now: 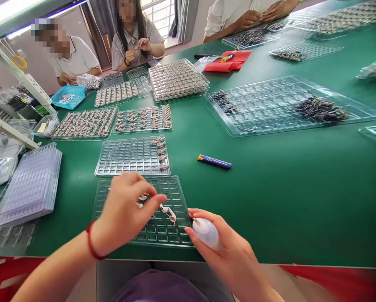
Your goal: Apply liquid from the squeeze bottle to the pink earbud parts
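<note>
My left hand [129,209], a red cord round its wrist, hovers over the clear plastic tray [172,186] nearest me. Its fingers are curled, with thumb and forefinger tips close together; whatever may be between them is too small to make out. Small pale curved plastic parts [169,212] lie in this tray just right of the thumb, and more show partly behind the fingers. At the tray's right edge, my right hand [228,247] is closed round a white, rounded squeeze bottle [206,233] with a brownish tip.
Beyond lies another clear tray [128,157] with pale parts along its right side. A purple tube [214,162] rests to the right. Stacked trays [30,184] stand left. Trays of dark parts [322,110] and a red pouch [228,61] lie farther off; several people sit opposite.
</note>
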The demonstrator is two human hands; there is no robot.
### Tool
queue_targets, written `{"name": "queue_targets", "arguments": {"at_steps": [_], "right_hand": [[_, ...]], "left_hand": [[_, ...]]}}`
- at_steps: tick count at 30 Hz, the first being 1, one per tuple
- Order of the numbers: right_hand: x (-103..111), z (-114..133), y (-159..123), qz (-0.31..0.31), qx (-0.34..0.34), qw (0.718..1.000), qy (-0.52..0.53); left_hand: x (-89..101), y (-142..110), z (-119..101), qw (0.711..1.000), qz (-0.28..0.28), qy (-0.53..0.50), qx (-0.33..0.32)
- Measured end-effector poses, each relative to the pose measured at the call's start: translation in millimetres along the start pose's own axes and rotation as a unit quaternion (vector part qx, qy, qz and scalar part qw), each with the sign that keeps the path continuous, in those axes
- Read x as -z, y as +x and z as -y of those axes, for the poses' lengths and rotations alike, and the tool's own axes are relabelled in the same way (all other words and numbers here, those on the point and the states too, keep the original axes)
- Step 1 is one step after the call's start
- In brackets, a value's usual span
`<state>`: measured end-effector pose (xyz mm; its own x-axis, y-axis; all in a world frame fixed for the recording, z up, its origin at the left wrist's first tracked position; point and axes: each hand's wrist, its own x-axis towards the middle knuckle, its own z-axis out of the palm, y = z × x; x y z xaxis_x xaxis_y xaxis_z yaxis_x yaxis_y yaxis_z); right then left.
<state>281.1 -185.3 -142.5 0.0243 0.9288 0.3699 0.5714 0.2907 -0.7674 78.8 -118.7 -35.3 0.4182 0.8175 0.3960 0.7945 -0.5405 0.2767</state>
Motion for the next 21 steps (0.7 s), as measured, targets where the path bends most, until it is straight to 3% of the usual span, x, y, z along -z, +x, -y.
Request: {"name": "queue_targets", "arguments": {"at_steps": [3, 6, 13, 17, 21], "right_hand": [[-4, 0, 0, 0.015, 0.027, 0.999, -0.008], [-10, 3, -1, 0.017, 0.048, 0.999, -0.004], [-20, 9, -2, 0.041, 0.074, 0.996, 0.008], [-20, 11, -4, 0.047, 0.068, 0.996, 0.019], [-20, 12, -2, 0.042, 0.066, 0.996, 0.034]], "left_hand": [[-16.2, -7, -2, 0.993, 0.088, 0.080, 0.026], [-25.5, -10, 1, 0.980, 0.140, 0.133, 0.053], [-18.9, -13, 12, 0.963, 0.214, 0.144, 0.083], [-19.1, -19, 15, 0.963, 0.228, 0.099, 0.102], [-14.3, -23, 19, 0.974, 0.169, 0.047, 0.146]]}}
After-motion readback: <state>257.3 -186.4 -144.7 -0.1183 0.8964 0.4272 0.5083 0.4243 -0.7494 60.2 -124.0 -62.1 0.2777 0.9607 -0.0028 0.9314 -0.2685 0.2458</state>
